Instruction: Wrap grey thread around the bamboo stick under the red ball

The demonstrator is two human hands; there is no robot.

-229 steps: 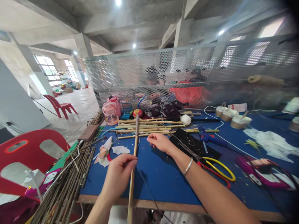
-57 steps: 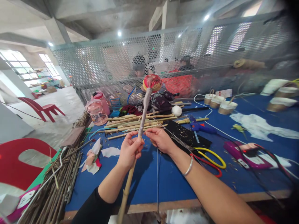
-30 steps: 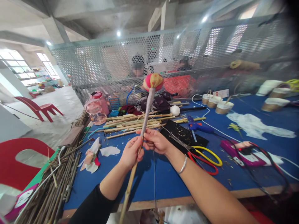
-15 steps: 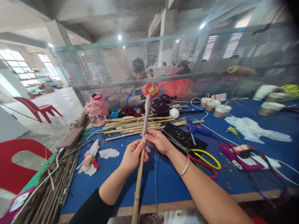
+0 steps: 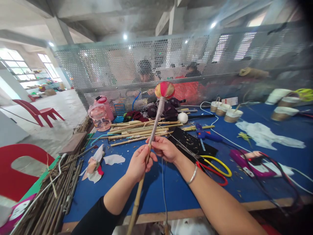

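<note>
A bamboo stick slants up from the front edge with a red and yellow ball-shaped head on its far end. Grey yarn wraps its upper part, from below the head down to my fingers. My left hand is closed round the stick just under the wrapping. Right above it, my right hand pinches the yarn against the stick. A loose strand hangs from beneath my right hand past the table edge. Scissors with yellow and red handles lie beside my right forearm.
Bamboo sticks lie across the blue table. A white ball, black cloth, blue glue gun and purple power strip are rightward. Left are a pink jug and bundled twigs. Perforated mesh stands behind.
The stick has turned and tilted: its head has moved right and slightly up, showing red and yellow bands, while its lower end has swung left. Both hands stay in nearly the same place.
</note>
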